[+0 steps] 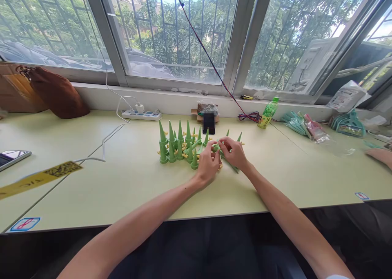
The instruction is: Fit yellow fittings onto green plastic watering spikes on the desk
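Observation:
Several green plastic cones point(179, 133) stand upright in rows on the table, some with small yellow pieces point(185, 156) beside or on them. Just right of the rows, my left hand point(209, 163) is closed, its fingertips curled around a small green piece point(216, 147). My right hand point(235, 153) meets it there with a pinch at the same spot. Fingers cover most of that piece, so its full shape is hidden. Under my right hand a green cone point(232, 166) lies on its side. More cones point(239, 136) stand behind that hand.
A dark phone point(209, 122) leans on a small box behind the cones. A power strip point(143, 115), a green bottle point(268, 112) and bagged hangers point(350, 123) line the window side. At left, a white cable point(103, 148) crosses the table. Another person's hand point(380, 156) rests at far right.

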